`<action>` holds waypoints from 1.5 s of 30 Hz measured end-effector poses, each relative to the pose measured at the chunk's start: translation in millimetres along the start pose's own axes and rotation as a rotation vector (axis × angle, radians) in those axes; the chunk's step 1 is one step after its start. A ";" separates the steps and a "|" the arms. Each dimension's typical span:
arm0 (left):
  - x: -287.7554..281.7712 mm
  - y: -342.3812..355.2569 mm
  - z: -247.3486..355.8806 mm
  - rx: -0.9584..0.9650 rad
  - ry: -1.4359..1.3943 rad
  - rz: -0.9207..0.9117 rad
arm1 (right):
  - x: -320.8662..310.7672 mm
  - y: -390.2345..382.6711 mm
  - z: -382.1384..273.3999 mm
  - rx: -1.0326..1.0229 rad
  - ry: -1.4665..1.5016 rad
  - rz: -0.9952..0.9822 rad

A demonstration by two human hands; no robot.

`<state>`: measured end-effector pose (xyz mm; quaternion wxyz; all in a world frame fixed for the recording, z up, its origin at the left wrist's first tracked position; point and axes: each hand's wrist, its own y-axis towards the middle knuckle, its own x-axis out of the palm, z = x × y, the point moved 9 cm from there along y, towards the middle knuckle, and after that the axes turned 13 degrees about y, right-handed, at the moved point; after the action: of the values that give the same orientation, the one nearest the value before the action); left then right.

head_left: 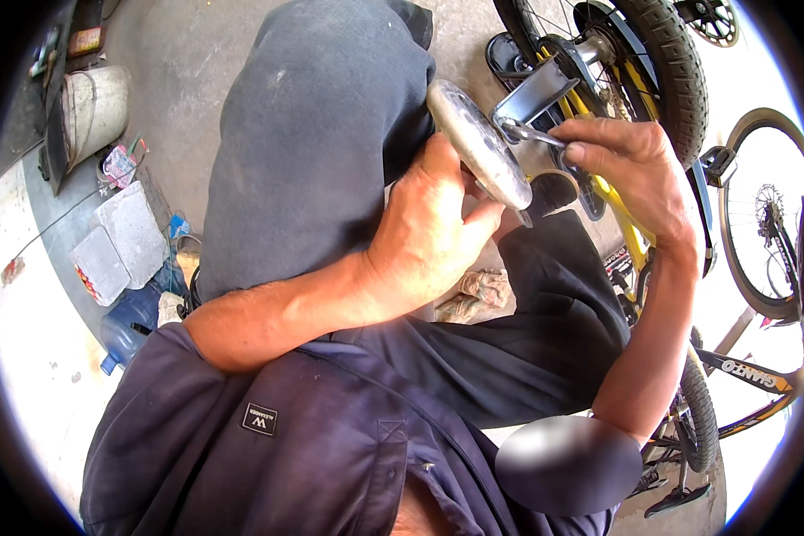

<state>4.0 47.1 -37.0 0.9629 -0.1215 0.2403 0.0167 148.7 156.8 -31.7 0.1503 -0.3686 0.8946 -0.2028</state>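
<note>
In my left hand [433, 219] is a small pale plastic wheel [478, 143], held by my fingers behind and under it, with a bent metal bracket [540, 85] fixed at its hub. My right hand [625, 170] grips a slim metal tool [538, 133], apparently a wrench, whose head meets the fastening at the hub. The wheel is tilted beside my bent knee. Just behind the bracket lie a bicycle's yellow frame [632, 223] and black knobby tyre [683, 98]; the far end of my left fingers is hidden by the wheel.
More bicycles with a large wheel [740, 246] stand at right. At left are a pale cylindrical container [94, 116], grey blocks [134, 228] and a blue water jug [121, 330] on the floor. A crumpled cloth [478, 290] lies between my legs.
</note>
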 end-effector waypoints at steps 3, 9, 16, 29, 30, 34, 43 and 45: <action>1.4 -0.1 -0.3 -0.023 0.029 -0.007 | -1.8 -7.9 -7.3 0.003 -0.116 0.042; 4.9 -2.0 -6.5 -0.049 0.025 0.008 | 8.6 -25.9 -33.3 0.031 -0.237 0.175; 6.1 1.3 -9.4 -0.041 0.066 0.003 | 32.0 -37.3 -81.3 -0.066 -0.622 0.265; 6.9 0.0 -9.7 -0.083 0.004 0.009 | -13.9 -19.3 -6.4 -0.018 -0.020 0.159; 7.4 0.1 -9.4 -0.085 -0.002 0.001 | -14.2 -18.3 -3.8 -0.003 0.002 0.160; 6.0 -1.0 -12.7 -0.100 -0.072 0.010 | -14.6 -15.4 -1.7 0.062 0.006 0.168; 1.1 6.8 -7.5 -0.114 -0.033 0.014 | -13.1 -16.9 2.0 0.121 -0.009 0.241; -1.4 5.8 -6.7 -0.127 -0.017 0.009 | -17.6 -16.5 8.4 0.123 -0.034 0.253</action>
<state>-0.8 51.1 -43.3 0.9552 -0.1812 0.2310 0.0376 174.1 156.8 -29.1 0.2119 -0.2462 0.9173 -0.2304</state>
